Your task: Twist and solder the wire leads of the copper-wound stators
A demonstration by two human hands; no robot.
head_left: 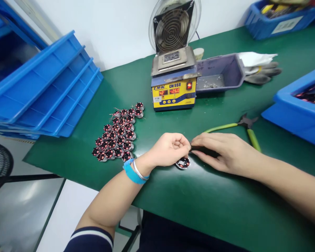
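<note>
My left hand (169,148) is curled with its fingers pinched together, just above a small round motor stator (183,163) with copper windings that lies on the green table (199,203). My right hand (220,150) meets the left at the fingertips and lies over a thin black tool (203,150), which both hands pinch at its left end. A blue band and a silver bangle circle my left wrist. To the left, several more wound stators (118,138) lie grouped in rows.
A yellow and blue solder pot (173,91) with red digits stands behind, with a fan above it and a grey tray (220,71) beside it. Green-handled cutters (241,129) lie right of my hands. Blue bins (301,112) stand right, stacked blue trays (47,87) left.
</note>
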